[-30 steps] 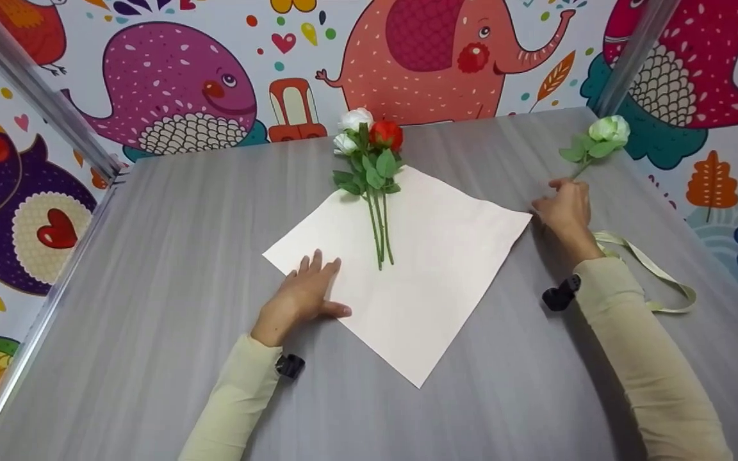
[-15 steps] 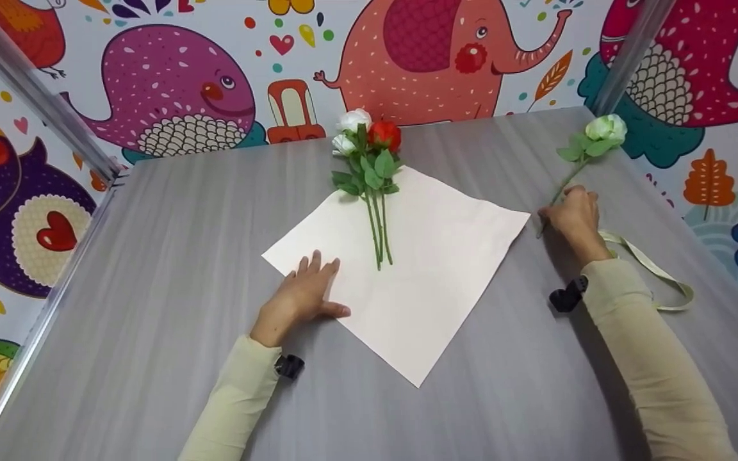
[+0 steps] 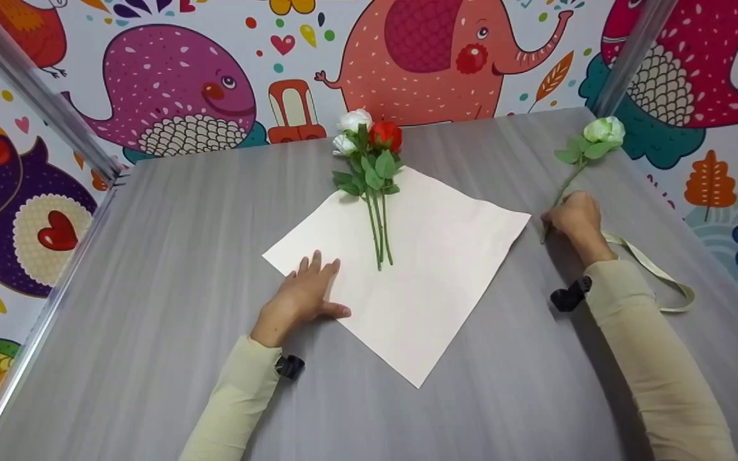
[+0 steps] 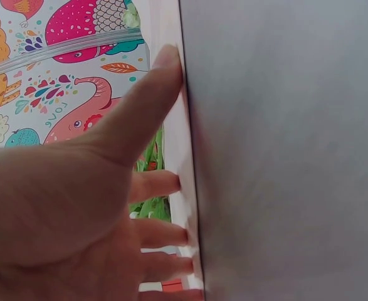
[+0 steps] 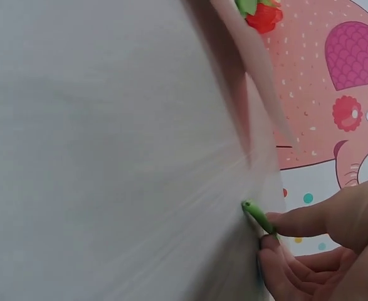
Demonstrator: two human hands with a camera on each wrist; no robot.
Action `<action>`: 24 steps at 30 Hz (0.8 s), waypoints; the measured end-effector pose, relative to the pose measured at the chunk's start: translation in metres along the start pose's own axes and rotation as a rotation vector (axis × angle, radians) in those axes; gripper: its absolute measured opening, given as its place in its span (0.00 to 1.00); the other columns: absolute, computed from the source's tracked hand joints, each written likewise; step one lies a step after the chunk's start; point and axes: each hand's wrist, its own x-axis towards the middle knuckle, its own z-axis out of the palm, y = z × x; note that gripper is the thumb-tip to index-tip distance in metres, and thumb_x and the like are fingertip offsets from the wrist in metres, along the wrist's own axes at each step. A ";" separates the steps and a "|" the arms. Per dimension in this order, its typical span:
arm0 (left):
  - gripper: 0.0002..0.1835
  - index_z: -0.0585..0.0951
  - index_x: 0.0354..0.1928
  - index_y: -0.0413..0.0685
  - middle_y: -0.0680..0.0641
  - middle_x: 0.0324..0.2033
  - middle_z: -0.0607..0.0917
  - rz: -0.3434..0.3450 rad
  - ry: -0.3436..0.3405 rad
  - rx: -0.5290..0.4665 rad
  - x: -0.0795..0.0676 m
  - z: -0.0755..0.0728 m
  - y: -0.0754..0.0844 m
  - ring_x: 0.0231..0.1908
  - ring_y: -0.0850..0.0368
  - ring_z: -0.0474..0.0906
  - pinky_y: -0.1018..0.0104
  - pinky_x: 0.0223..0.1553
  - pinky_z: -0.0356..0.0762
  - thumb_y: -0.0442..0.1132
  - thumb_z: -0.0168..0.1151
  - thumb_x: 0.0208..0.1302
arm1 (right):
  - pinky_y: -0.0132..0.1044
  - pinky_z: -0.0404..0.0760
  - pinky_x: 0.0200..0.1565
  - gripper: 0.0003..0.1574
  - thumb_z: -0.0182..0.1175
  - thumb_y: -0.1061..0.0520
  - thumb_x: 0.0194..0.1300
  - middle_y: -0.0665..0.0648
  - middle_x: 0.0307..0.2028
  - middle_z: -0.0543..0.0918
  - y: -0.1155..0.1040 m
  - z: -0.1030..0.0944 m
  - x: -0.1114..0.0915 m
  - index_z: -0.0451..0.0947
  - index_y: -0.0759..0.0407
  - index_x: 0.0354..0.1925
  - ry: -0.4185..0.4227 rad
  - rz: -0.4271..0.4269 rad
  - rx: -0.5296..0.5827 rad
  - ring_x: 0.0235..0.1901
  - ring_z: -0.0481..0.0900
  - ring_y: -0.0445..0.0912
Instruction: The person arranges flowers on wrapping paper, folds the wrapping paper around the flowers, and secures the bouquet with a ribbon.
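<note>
A pale sheet of wrapping paper (image 3: pixel 433 256) lies cornerwise on the grey table. My left hand (image 3: pixel 302 294) rests on its lower left edge, fingers spread and straight; the left wrist view shows the thumb (image 4: pixel 143 103) along that edge. Two white roses (image 3: pixel 355 120) and a red rose (image 3: pixel 385 136) lie together on the paper, stems toward me. To the right of the paper, my right hand (image 3: pixel 575 218) pinches the stem of a pale green-white rose (image 3: pixel 603 131). In the right wrist view thumb and fingertips hold the green stem (image 5: pixel 257 216) close to its cut end.
A light green ribbon (image 3: pixel 657 272) lies looped on the table beside the right forearm. Printed wall panels (image 3: pixel 183 83) with metal posts (image 3: pixel 635 57) stand behind and along the sides of the table (image 3: pixel 151 256).
My right hand has slid down the pale rose's stem, slightly toward me and rightward, so more stem shows above it. The left hand, paper and other roses have stayed put.
</note>
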 end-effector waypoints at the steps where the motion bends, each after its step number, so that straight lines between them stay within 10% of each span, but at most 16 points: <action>1: 0.51 0.55 0.78 0.42 0.28 0.77 0.45 0.001 0.001 0.000 0.000 0.000 0.000 0.77 0.28 0.41 0.33 0.74 0.48 0.53 0.71 0.60 | 0.31 0.78 0.26 0.22 0.67 0.61 0.60 0.51 0.19 0.76 0.000 -0.001 0.000 0.77 0.77 0.46 -0.017 0.017 0.048 0.19 0.78 0.40; 14: 0.51 0.56 0.78 0.41 0.27 0.77 0.46 0.010 0.012 -0.002 -0.001 0.001 -0.001 0.77 0.28 0.42 0.33 0.74 0.48 0.53 0.71 0.60 | 0.32 0.85 0.33 0.35 0.65 0.63 0.64 0.43 0.22 0.82 0.000 -0.005 0.003 0.67 0.68 0.67 -0.159 0.203 0.371 0.25 0.83 0.37; 24: 0.51 0.55 0.78 0.42 0.28 0.78 0.44 0.005 0.003 -0.032 -0.001 0.000 0.000 0.78 0.29 0.39 0.33 0.75 0.46 0.52 0.71 0.60 | 0.33 0.84 0.32 0.35 0.63 0.61 0.67 0.43 0.24 0.82 -0.015 -0.003 -0.004 0.65 0.69 0.68 -0.182 0.113 0.387 0.26 0.83 0.36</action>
